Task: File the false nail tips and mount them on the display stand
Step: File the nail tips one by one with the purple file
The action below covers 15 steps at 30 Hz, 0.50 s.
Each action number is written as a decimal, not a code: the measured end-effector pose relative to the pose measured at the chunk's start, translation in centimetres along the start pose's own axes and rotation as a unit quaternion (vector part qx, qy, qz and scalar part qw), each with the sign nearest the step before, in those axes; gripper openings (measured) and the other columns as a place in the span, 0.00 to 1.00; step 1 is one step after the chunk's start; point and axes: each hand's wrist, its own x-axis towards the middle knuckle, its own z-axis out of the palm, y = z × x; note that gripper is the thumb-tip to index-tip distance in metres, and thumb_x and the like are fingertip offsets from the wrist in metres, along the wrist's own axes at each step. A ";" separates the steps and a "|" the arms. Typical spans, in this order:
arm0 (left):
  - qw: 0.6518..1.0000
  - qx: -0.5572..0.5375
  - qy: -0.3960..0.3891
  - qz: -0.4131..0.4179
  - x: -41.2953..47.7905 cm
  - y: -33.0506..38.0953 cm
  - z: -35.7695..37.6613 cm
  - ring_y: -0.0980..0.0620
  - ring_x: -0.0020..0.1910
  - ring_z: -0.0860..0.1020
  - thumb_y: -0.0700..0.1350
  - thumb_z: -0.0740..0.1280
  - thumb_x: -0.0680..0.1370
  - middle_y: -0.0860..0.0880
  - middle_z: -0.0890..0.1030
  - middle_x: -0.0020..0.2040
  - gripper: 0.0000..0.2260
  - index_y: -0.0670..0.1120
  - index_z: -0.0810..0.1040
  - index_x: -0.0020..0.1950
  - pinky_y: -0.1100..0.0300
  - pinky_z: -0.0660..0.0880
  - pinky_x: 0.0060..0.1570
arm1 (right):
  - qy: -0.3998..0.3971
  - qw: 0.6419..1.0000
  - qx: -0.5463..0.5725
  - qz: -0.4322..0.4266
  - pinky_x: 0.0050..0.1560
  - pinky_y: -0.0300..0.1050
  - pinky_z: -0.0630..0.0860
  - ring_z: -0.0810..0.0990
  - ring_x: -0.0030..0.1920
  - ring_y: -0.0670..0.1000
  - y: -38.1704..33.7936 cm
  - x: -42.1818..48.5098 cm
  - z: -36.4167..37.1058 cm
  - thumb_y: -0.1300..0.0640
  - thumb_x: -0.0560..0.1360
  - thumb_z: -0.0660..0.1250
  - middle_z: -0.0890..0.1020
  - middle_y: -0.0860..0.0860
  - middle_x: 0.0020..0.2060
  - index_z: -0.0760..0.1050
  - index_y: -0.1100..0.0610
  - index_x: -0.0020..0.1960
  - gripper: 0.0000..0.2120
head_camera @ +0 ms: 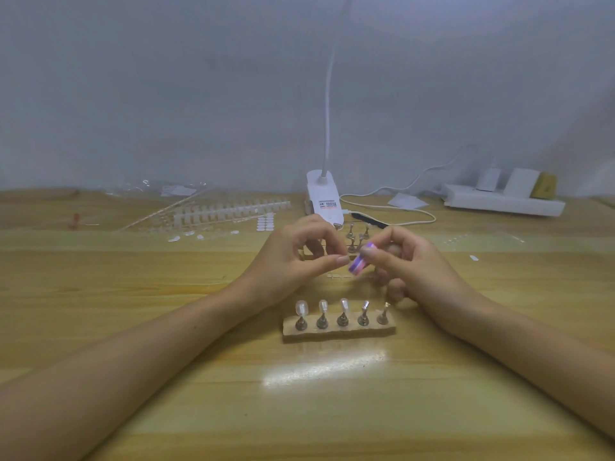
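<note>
One stand point(355, 241) half hidden behind hands point(293, 257) point(411, 266).

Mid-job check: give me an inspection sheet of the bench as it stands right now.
Surface: wooden table, glare patch near the front.
Job's things: display stand, five pegs, at least three bearing clear tips; second stand partly behind the hands; striped buffer block.
Clutter: nail tip strips, sticker sheet, plastic wrapping.
Hands: right hand pinches the block; left hand pinches beside it, contents too small to tell.
Cables: white cable loops from lamp base toward power strip.
Surroundings: plain wall.
</note>
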 end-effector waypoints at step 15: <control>1.000 -0.009 -0.018 -0.009 0.0 0.1 -0.1 0.54 0.41 0.77 0.39 0.74 0.74 0.53 0.79 0.44 0.02 0.44 0.82 0.42 0.73 0.69 0.38 | 0.016 0.999 0.037 0.008 0.23 0.36 0.69 0.74 0.31 0.46 0.0 0.1 -0.3 0.49 0.68 0.73 0.85 0.52 0.38 0.74 0.59 0.48 0.16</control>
